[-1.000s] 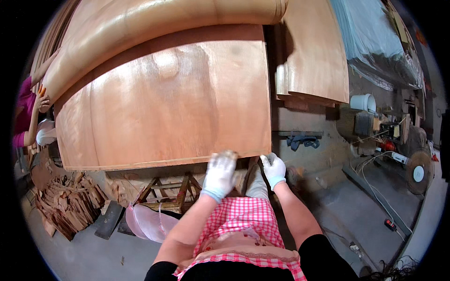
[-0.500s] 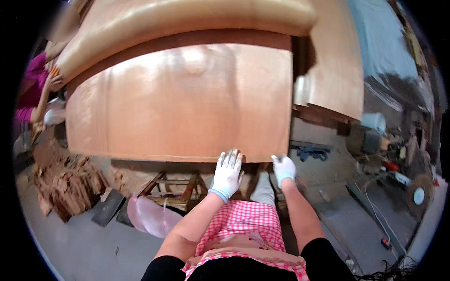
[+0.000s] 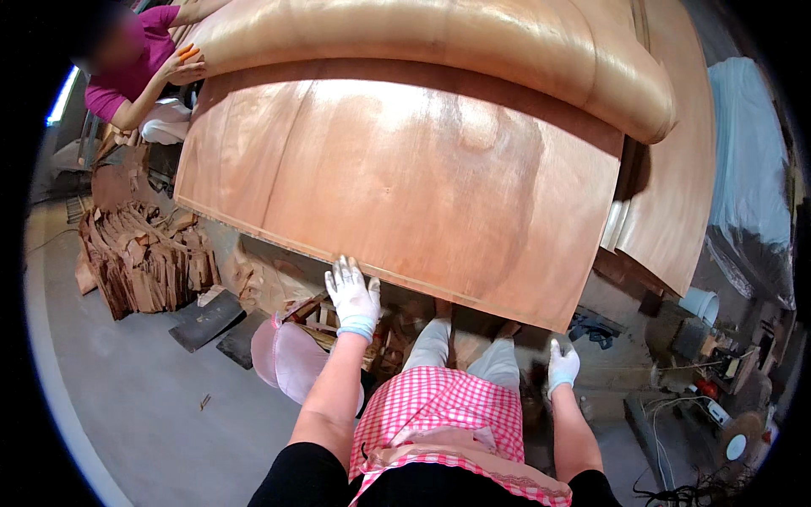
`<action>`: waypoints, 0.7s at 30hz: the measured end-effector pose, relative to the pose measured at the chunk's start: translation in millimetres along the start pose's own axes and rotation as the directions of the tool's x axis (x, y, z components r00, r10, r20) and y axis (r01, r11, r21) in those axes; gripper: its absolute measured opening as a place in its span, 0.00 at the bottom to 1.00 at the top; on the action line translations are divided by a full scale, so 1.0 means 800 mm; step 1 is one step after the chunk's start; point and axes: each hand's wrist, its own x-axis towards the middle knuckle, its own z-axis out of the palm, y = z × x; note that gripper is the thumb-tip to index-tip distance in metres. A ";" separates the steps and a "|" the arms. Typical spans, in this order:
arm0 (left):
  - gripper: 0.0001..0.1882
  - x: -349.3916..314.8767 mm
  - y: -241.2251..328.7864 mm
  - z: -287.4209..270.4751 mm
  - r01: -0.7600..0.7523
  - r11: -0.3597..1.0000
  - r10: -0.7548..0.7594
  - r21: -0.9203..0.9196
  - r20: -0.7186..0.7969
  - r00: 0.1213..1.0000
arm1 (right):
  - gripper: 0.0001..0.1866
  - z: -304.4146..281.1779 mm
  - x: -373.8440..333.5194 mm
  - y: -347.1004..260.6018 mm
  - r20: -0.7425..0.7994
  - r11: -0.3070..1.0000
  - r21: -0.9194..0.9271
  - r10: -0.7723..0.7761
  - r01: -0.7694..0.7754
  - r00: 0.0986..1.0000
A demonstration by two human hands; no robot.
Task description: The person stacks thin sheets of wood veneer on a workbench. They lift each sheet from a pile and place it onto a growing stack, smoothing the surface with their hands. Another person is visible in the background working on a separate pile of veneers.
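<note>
A wide, reddish-brown wood veneer sheet (image 3: 405, 177) lies in front of me, its near edge facing my body. My left hand (image 3: 351, 294), in a white glove with smudged fingertips, rests its outstretched fingers on that near edge. My right hand (image 3: 563, 368), gloved too, is just below the sheet's near right corner, apart from it. Its fingers are curled, and whether anything small is inside them cannot be seen. Across the far side of the sheet lies a long rolled or folded-over veneer (image 3: 439, 38).
At the far left a person in a magenta top (image 3: 139, 55) has a hand by the roll. Torn veneer scraps (image 3: 148, 262) are heaped at left, near a pink cushioned seat (image 3: 291, 359). More veneer (image 3: 676, 194) and blue plastic sheeting (image 3: 748, 144) stand right, beyond a white bucket (image 3: 699, 304).
My view has turned, so the sheet now slants. The right hand has come off the near right corner and dropped toward me. Along the near edge, my left hand sits farther left.
</note>
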 end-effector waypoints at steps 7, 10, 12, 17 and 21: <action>0.43 -0.017 0.037 -0.021 -0.218 0.975 0.223 -0.050 0.134 0.966 | 0.22 -0.034 -0.021 -0.031 0.153 0.992 -0.127 0.020 0.000 0.988; 0.42 -0.058 0.070 0.003 -0.470 0.854 0.503 -0.223 0.125 0.855 | 0.21 -0.035 -0.024 -0.041 0.138 0.994 -0.107 0.006 0.009 0.990; 0.41 -0.076 0.088 0.003 -0.504 0.821 0.547 -0.269 0.115 0.829 | 0.28 -0.043 -0.027 -0.058 0.191 0.993 -0.089 0.092 -0.076 0.977; 0.39 -0.039 0.054 0.002 -0.168 0.982 0.175 -0.089 0.086 0.981 | 0.21 -0.053 -0.036 -0.071 0.096 0.985 -0.155 -0.059 0.073 0.994; 0.39 -0.013 0.027 -0.022 -0.004 0.998 0.003 -0.056 -0.021 1.000 | 0.22 -0.066 -0.037 -0.088 0.231 0.957 -0.254 -0.079 0.138 0.970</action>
